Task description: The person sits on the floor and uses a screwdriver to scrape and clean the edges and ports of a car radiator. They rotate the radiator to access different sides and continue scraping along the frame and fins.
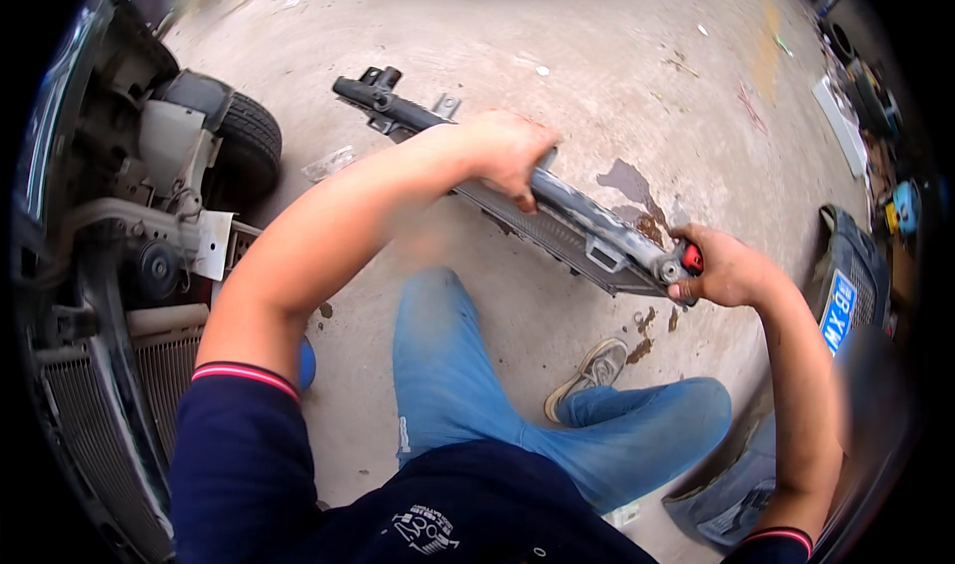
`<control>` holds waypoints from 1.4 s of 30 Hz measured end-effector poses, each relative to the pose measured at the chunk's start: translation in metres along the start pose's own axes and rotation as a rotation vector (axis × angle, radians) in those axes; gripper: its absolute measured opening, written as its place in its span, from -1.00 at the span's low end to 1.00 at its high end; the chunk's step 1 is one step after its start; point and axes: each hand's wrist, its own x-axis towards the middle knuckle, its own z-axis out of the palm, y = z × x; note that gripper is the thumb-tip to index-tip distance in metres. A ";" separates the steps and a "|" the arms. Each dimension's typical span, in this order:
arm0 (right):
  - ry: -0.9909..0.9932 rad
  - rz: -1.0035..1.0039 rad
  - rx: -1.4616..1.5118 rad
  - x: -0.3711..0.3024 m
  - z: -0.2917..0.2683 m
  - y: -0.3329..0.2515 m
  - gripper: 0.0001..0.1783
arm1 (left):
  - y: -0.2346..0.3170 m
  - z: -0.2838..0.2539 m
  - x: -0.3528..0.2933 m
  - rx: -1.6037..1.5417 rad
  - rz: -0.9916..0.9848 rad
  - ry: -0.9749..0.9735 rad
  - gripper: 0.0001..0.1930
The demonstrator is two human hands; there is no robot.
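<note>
A long grey car radiator (582, 236) with a finned core and black end pipes is held tilted in front of me, above the concrete floor. My left hand (512, 151) grips its top tank near the middle. At the radiator's lower right end my right hand (721, 266) is closed on a red-handled tool (691, 258) pressed against the fitting there. My legs in blue jeans sit below it.
On the left stands a car's stripped front (119, 216) with a wheel (249, 141) and another finned core (149, 365). A detached bumper with a blue plate (846, 295) lies at right. Parts and litter line the far right edge. Wet stains mark the concrete (627, 181).
</note>
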 end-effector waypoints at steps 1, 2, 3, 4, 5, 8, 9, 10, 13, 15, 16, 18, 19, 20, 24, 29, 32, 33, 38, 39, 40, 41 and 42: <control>0.028 -0.018 -0.009 -0.001 0.001 0.003 -0.08 | 0.003 -0.005 0.001 -0.010 0.005 -0.023 -0.22; 0.057 -0.036 -0.017 0.000 0.002 0.008 -0.02 | 0.003 -0.010 0.003 -0.019 0.012 -0.047 -0.21; 0.086 -0.048 -0.021 -0.001 0.003 0.011 0.03 | 0.005 -0.013 0.009 -0.029 0.025 -0.073 -0.20; 0.063 -0.003 0.002 -0.003 0.000 0.003 -0.02 | 0.006 -0.014 0.010 -0.064 -0.037 -0.055 -0.20; 0.010 0.015 -0.031 0.000 -0.004 -0.002 -0.02 | 0.009 -0.014 0.011 -0.097 -0.097 -0.038 -0.18; -0.143 0.076 -0.156 0.014 -0.015 -0.016 -0.07 | 0.024 -0.005 0.018 -0.197 -0.311 0.048 -0.19; -0.111 0.069 -0.200 0.014 -0.016 -0.017 -0.13 | 0.034 -0.001 0.020 -0.230 -0.381 0.086 -0.19; -0.079 0.062 -0.241 0.012 -0.017 -0.014 -0.19 | 0.043 0.001 0.018 -0.212 -0.406 0.129 -0.30; -0.018 0.082 -0.201 0.015 -0.021 -0.004 -0.30 | 0.041 0.012 0.022 -0.225 -0.425 0.329 -0.50; -0.008 0.107 -0.225 0.019 -0.026 -0.008 -0.32 | 0.037 0.012 0.029 -0.255 -0.402 0.365 -0.55; -0.024 0.113 -0.244 0.019 -0.029 -0.012 -0.31 | 0.034 0.011 0.032 -0.268 -0.390 0.383 -0.58; 0.040 0.132 -0.294 0.020 -0.030 -0.013 -0.30 | 0.030 0.007 0.037 -0.297 -0.389 0.398 -0.60; 0.073 0.143 -0.315 0.020 -0.030 -0.013 -0.29 | 0.029 0.006 0.040 -0.310 -0.385 0.403 -0.61; 0.079 0.149 -0.323 0.021 -0.030 -0.014 -0.28 | 0.026 0.010 0.043 -0.306 -0.373 0.434 -0.61; 0.125 0.172 -0.374 0.021 -0.029 -0.018 -0.27 | 0.022 0.013 0.050 -0.266 -0.367 0.486 -0.61; 0.254 0.208 -0.382 0.009 -0.017 -0.026 -0.28 | 0.022 0.016 0.052 -0.253 -0.329 0.597 -0.60; 0.322 0.196 -0.402 0.006 -0.008 -0.027 -0.29 | 0.020 0.015 0.052 -0.227 -0.326 0.606 -0.58; 0.351 0.181 -0.412 0.006 -0.004 -0.025 -0.30 | 0.020 0.016 0.052 -0.230 -0.329 0.596 -0.57; 0.512 0.155 -0.445 0.006 0.010 -0.020 -0.32 | 0.015 0.025 0.062 -0.157 -0.334 0.727 -0.60; 0.571 0.128 -0.461 0.005 0.013 -0.020 -0.33 | 0.014 0.026 0.064 -0.150 -0.345 0.776 -0.62; 0.585 0.128 -0.444 0.005 0.015 -0.019 -0.32 | 0.013 0.026 0.063 -0.142 -0.344 0.783 -0.63; 0.599 0.125 -0.429 0.005 0.016 -0.018 -0.31 | 0.013 0.026 0.062 -0.134 -0.347 0.790 -0.63; 0.593 0.113 -0.452 0.004 0.015 -0.018 -0.33 | 0.014 0.026 0.061 -0.140 -0.333 0.825 -0.60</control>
